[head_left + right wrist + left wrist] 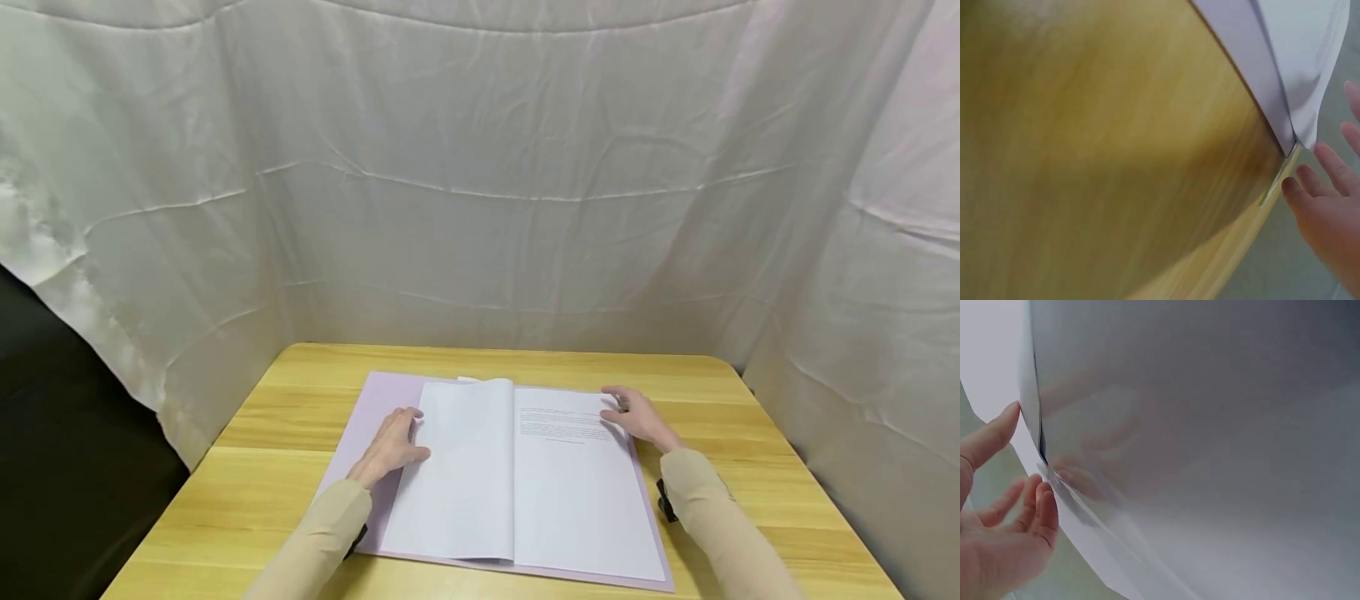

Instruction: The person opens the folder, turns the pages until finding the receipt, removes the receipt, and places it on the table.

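A lilac folder (378, 396) lies spread on the table with white papers on it. The left sheet (465, 475) looks blank and bulges slightly at the fold; the right sheet (585, 500) carries a short block of print near its top. At the left sheet's outer edge lies my left hand (390, 446), thumb and fingers apart. Seen from the left wrist, the hand (1016, 512) has its thumb against the paper edge, with the other fingers bent loosely beside it. My right hand (637, 417) is at the right sheet's upper right corner; its fingers (1333, 164) are loosely spread, pinching nothing.
The wooden table (247, 492) has rounded far corners. Pale grey curtains (525, 250) hang behind it and on both sides. At the far left is a black surface (67, 467). A small white paper end (468, 380) sticks out above the left sheet.
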The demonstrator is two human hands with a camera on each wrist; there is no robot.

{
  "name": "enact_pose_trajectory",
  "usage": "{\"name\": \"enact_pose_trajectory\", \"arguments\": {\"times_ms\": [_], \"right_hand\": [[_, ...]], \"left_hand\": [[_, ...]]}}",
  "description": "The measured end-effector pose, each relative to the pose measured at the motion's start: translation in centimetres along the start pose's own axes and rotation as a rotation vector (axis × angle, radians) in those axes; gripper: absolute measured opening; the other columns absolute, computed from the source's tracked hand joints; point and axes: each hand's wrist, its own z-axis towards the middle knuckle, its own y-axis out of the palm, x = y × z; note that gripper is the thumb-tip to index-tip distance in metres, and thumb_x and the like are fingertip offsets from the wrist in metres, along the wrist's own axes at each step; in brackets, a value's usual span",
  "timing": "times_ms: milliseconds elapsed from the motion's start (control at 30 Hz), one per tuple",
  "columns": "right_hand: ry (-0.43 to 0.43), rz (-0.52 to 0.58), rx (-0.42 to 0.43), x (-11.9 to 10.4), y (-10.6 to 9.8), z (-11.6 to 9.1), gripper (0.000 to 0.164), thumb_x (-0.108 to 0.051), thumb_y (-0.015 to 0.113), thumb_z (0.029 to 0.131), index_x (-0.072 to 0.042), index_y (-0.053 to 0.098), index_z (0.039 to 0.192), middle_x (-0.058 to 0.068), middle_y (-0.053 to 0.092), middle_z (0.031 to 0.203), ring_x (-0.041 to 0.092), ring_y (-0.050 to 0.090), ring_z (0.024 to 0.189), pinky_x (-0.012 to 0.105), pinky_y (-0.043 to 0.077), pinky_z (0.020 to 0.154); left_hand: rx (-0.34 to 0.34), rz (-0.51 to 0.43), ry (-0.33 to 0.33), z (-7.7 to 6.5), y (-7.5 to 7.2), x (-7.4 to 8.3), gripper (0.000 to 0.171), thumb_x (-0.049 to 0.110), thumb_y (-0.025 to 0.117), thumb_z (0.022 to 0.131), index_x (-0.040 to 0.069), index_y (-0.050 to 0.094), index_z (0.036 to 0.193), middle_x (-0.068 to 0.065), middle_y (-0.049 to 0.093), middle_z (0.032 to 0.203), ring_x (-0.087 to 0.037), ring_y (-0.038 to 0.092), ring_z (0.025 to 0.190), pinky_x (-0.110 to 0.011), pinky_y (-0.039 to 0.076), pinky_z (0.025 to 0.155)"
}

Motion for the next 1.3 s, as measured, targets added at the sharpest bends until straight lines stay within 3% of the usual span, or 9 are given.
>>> {"name": "enact_pose_trajectory", "arguments": {"times_ms": [233,567,633,733,867,1000,1300], "right_hand": [[0.007,-0.016,0.036,0.7,0.4,0.6,0.053,-0.011,0.065,0.095,0.01,0.048,0.141,0.036,0.047,0.146,0.059,0.047,0.13,0.066,0.041,0.11],[0.016,0.002,0.115,0.6,0.6,1.1,0.052,-0.006,0.066,0.092,0.01,0.05,0.139,0.036,0.052,0.139,0.054,0.049,0.129,0.065,0.041,0.111],[0.021,0.002,0.141,0.5,0.6,1.1,0.052,-0.006,0.068,0.091,0.01,0.052,0.138,0.035,0.055,0.135,0.051,0.053,0.124,0.061,0.046,0.106],[0.032,0.001,0.169,0.4,0.5,1.2,0.055,-0.005,0.072,0.088,0.009,0.052,0.137,0.033,0.06,0.121,0.042,0.058,0.106,0.046,0.052,0.089],[0.073,0.009,0.185,0.3,0.5,1.3,0.058,-0.001,0.069,0.087,0.008,0.048,0.141,0.021,0.059,0.095,0.026,0.052,0.083,0.03,0.042,0.071],[0.108,0.008,0.217,0.1,0.4,1.5,0.053,0.001,0.064,0.09,0.005,0.05,0.141,0.006,0.045,0.079,0.02,0.044,0.073,0.029,0.036,0.065],[0.108,-0.069,0.258,0.0,0.4,1.8,0.041,-0.004,0.062,0.094,0.002,0.057,0.134,0.005,0.046,0.073,0.019,0.043,0.067,0.028,0.033,0.062]], "left_hand": [[-0.113,-0.045,0.086,0.0,0.3,0.0,0.059,-0.003,0.072,0.084,-0.004,0.051,0.138,-0.026,0.051,0.144,-0.047,0.044,0.138,-0.061,0.036,0.117],[-0.188,-0.039,0.104,0.1,0.5,0.1,0.062,-0.007,0.063,0.09,-0.007,0.039,0.147,-0.027,0.044,0.153,-0.046,0.037,0.145,-0.059,0.03,0.122],[-0.204,-0.045,0.1,0.0,0.5,0.0,0.063,-0.006,0.061,0.091,-0.007,0.037,0.149,-0.027,0.042,0.154,-0.046,0.035,0.147,-0.059,0.028,0.123],[-0.229,-0.059,0.099,0.0,0.4,-0.1,0.063,-0.002,0.061,0.093,-0.007,0.035,0.15,-0.028,0.04,0.156,-0.046,0.032,0.148,-0.059,0.025,0.124],[-0.265,-0.077,0.096,-0.1,0.3,-0.2,0.073,0.012,0.069,0.093,-0.009,0.031,0.151,-0.029,0.035,0.158,-0.047,0.029,0.149,-0.06,0.023,0.125],[-0.298,-0.063,0.085,-0.1,0.3,-0.2,0.089,0.022,0.079,0.088,-0.009,0.026,0.153,-0.03,0.031,0.16,-0.046,0.027,0.151,-0.059,0.021,0.126],[-0.35,-0.06,0.08,-0.2,-0.1,-0.2,0.1,0.026,0.082,0.084,-0.008,0.021,0.155,-0.03,0.026,0.162,-0.046,0.023,0.152,-0.059,0.02,0.126]]}}
